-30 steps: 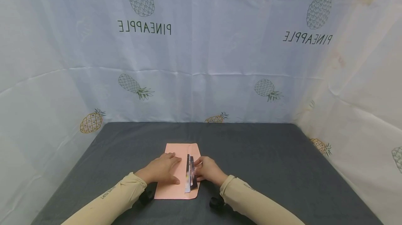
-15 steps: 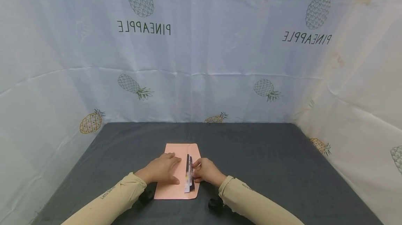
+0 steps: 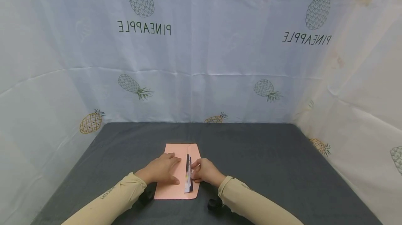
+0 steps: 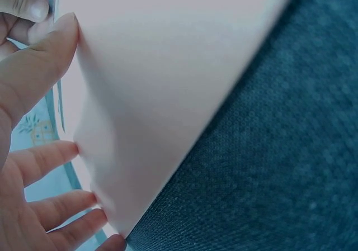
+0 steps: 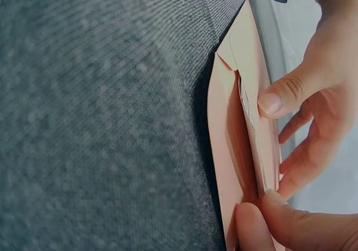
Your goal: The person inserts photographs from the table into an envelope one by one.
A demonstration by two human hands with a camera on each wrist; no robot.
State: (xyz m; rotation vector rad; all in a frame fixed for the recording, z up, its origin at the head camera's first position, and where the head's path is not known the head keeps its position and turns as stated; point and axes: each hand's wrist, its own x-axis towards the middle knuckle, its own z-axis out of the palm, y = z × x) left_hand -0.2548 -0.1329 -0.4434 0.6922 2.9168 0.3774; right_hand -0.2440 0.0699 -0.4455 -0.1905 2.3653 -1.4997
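Note:
A pink envelope (image 3: 169, 192) lies on the dark cloth, its flap side to the right. Glossy printed cards (image 3: 187, 174), seemingly a small stack, stick out of its opening as a narrow upright strip. My left hand (image 3: 161, 169) rests on the envelope's left part with fingers spread; the left wrist view shows its fingertips along the paper. Bent fingers of my right hand (image 3: 207, 172) hold the cards' right edge. In the right wrist view, the envelope's mouth gapes, with two right fingertips (image 5: 251, 226) at its lower end. Most of the cards is hidden inside.
Dark cloth (image 3: 251, 155) covers the table around the envelope. A white curtain (image 3: 201, 43) with pineapple prints hangs behind and at both sides. A black device (image 3: 215, 204) sits at the right wrist, another (image 3: 146, 197) at the left.
My right hand has shifted slightly left, and the cards' exposed strip has grown narrower as they slide into the envelope. The left hand and the envelope stay put.

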